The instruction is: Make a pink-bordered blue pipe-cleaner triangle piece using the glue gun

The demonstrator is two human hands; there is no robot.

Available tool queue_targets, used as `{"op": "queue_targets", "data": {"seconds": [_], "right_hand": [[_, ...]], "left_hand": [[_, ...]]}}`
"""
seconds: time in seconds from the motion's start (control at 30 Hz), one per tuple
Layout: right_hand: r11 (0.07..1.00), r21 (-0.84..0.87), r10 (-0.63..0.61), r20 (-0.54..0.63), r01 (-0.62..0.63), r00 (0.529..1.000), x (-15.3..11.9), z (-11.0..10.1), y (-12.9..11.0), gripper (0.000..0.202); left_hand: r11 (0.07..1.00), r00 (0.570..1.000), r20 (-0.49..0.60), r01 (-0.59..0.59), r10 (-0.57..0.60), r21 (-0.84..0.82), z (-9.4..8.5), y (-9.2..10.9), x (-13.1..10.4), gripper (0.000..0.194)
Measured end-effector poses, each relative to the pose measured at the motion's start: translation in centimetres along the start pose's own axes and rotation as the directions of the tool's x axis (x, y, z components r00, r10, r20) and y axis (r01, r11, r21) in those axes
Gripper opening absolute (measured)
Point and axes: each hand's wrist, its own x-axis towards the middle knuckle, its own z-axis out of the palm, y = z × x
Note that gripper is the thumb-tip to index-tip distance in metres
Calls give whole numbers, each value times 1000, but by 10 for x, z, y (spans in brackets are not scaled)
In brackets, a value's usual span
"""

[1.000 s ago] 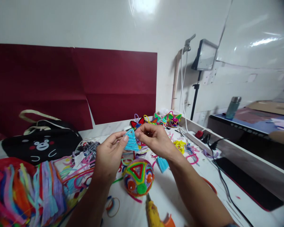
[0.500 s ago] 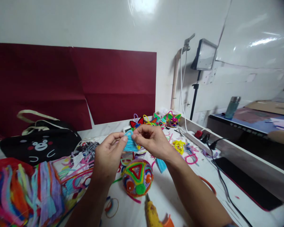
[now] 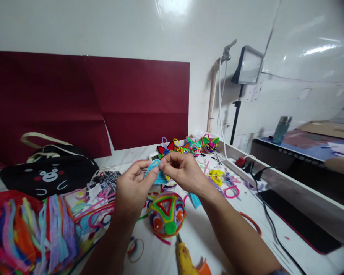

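Note:
Between my two hands is a light-blue pleated piece [image 3: 159,178] that looks made of pipe cleaners laid side by side. My left hand [image 3: 135,185] pinches its left edge between thumb and fingers. At the upper right edge, the closed fingertips of my right hand [image 3: 183,170] meet it. Below them on the table sits a round ball [image 3: 166,214] covered in coloured pipe cleaners, with a red triangle, orange eyes and a green nose. A yellow glue gun [image 3: 185,259] lies in front of the ball, its nozzle towards it. Another light-blue piece [image 3: 195,200] lies beneath my right wrist.
Bundles of coloured pipe cleaners [image 3: 55,229] lie at the left, before a black bag [image 3: 48,175]. Finished animal-like ornaments [image 3: 210,145] stand at the back. A power strip [image 3: 243,173], cable and black phone-like slab [image 3: 298,221] line the right side.
The light-blue piece has tilted slightly and shifted a little left in my fingers. My right fingertips have moved from its top loop to its upper right edge.

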Motion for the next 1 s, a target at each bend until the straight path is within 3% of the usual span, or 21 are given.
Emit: {"op": "queue_targets", "data": {"seconds": [0.4, 0.53, 0.6, 0.67, 0.77, 0.83, 0.87, 0.9, 0.93, 1.0], "right_hand": [[997, -81, -13, 12, 14, 1000, 1, 0, 4, 10], [984, -175, -35, -20, 31, 999, -1, 0, 2, 12], [975, -219, -48, -39, 39, 998, -2, 0, 0, 12], [965, -260, -56, -58, 39, 997, -3, 1, -3, 14], [947, -321, -40, -99, 6, 994, -5, 3, -5, 15], [936, -352, -27, -134, -22, 991, -6, 5, -5, 13], [936, -351, -27, -144, -26, 989, -5, 5, -5, 13], [943, -331, -27, -138, -20, 990, -5, 5, -4, 13], [956, -292, -22, -110, -11, 994, -4, 3, -4, 16], [988, -153, 20, -4, -20, 1000, -2, -1, -6, 24]], "left_hand": [[991, 996, -56, -62, 69, 118, 4, 1, -1, 20], [972, 985, -75, -141, 157, 190, 6, 0, -2, 18], [935, 963, -79, -229, 258, 272, 6, -2, -3, 15], [821, 896, -54, -378, 441, 428, 5, -6, -3, 12], [500, 687, 80, -598, 722, 626, 5, -11, -3, 8], [345, 578, 165, -666, 799, 662, 5, -13, -3, 8], [327, 564, 173, -672, 807, 665, 5, -14, -3, 8], [358, 587, 153, -658, 795, 663, 5, -13, -3, 9], [438, 647, 107, -619, 755, 652, 5, -12, -3, 9], [685, 817, -32, -461, 575, 565, 5, -7, -4, 11]]}}
